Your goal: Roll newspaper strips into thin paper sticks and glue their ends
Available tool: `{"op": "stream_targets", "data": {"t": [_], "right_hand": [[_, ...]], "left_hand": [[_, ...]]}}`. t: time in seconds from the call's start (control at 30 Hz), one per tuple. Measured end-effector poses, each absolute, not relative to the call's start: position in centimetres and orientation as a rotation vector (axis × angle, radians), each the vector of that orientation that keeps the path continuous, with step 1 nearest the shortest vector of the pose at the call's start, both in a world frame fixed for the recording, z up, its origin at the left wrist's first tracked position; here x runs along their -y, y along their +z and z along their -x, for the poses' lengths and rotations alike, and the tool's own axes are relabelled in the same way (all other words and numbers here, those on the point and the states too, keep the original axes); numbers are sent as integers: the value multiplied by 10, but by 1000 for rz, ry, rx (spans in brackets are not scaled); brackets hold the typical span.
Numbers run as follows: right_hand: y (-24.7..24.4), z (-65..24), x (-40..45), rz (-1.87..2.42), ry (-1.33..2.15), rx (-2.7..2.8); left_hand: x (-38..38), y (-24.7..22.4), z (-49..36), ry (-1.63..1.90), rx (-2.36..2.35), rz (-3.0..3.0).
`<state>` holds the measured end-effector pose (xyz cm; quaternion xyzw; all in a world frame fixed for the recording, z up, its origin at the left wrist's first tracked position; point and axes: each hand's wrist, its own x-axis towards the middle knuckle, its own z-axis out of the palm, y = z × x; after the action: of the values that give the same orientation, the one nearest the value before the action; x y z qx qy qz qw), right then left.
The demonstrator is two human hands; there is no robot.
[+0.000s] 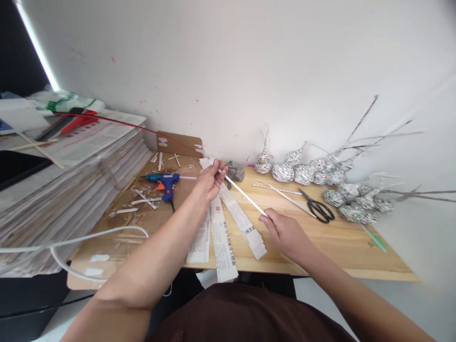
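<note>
A thin white rolled paper stick (pixel 245 194) stretches slantwise between my two hands above the table. My left hand (pixel 213 179) pinches its upper end, and my right hand (pixel 281 228) grips the lower end with thumb and fingers closed. Under the stick lie long newspaper strips (pixel 223 237), fanned toward the front edge. Right of them, another thin paper stick (pixel 288 198) and a twisted paper stick (pixel 276 189) lie near black-handled scissors (pixel 320 209).
Left, a blue hot glue gun (pixel 167 185) rests on cardboard (pixel 124 223) among paper scraps. A tall newspaper stack (pixel 117 161) stands beyond it. Several gourd-shaped woven paper pieces (pixel 304 174) line the wall, some with long sticks protruding. A white cable (pixel 107 232) loops at left.
</note>
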<state>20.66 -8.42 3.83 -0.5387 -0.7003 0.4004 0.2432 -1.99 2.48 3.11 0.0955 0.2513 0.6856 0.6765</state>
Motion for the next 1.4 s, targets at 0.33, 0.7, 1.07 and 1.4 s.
{"op": "stream_targets", "data": {"t": [0.33, 0.7, 1.07, 1.4], "right_hand": [[31, -211, 91, 1441, 1249, 1886], [24, -216, 98, 1247, 2029, 1365], [19, -225, 99, 997, 2376, 1219], [27, -216, 92, 1518, 920, 2137]], "left_hand": [[-24, 31, 20, 1527, -584, -224], [-24, 33, 22, 1486, -616, -201], [-22, 36, 24, 1450, -503, -177], [-26, 33, 23, 1542, -627, -166]]}}
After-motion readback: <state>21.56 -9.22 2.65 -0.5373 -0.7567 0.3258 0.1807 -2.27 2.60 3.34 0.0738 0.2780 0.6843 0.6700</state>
